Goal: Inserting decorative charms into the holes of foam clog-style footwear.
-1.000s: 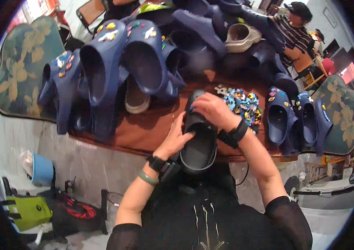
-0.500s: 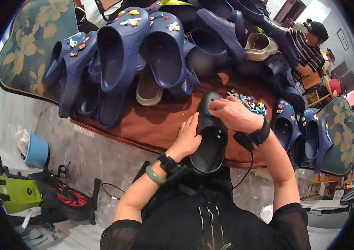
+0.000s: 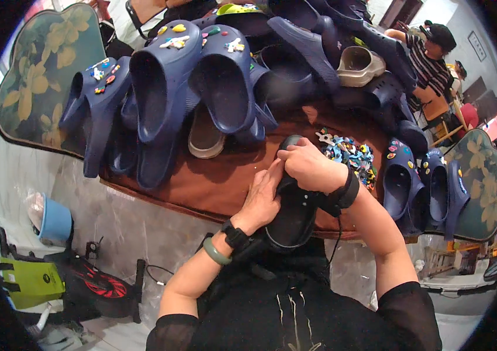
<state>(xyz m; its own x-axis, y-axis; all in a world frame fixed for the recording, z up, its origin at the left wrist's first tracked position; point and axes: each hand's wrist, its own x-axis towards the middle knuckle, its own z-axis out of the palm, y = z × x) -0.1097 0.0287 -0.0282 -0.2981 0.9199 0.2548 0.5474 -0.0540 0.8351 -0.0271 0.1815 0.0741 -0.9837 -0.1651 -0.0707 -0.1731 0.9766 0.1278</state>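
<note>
A black clog rests at the table's near edge with its toe pointing away and its opening towards me. My left hand lies along the clog's left side and steadies it, fingers reaching up to the toe. Over the toe, my right hand is closed with its fingertips pressed down on the upper. Whatever those fingers pinch is hidden beneath them. Just right of that hand is a pile of small colourful shoe charms on the brown cloth.
Navy clogs with charms stand along the left and back. More decorated clogs stand at the right, and a beige clog lies among the back heap. Floral boards flank the table. A person in stripes is at far right.
My right hand has shifted left and curled tighter over the toe, hiding the blue bit seen there before. The left fingers have slid nearer to it. The view has shifted slightly.
</note>
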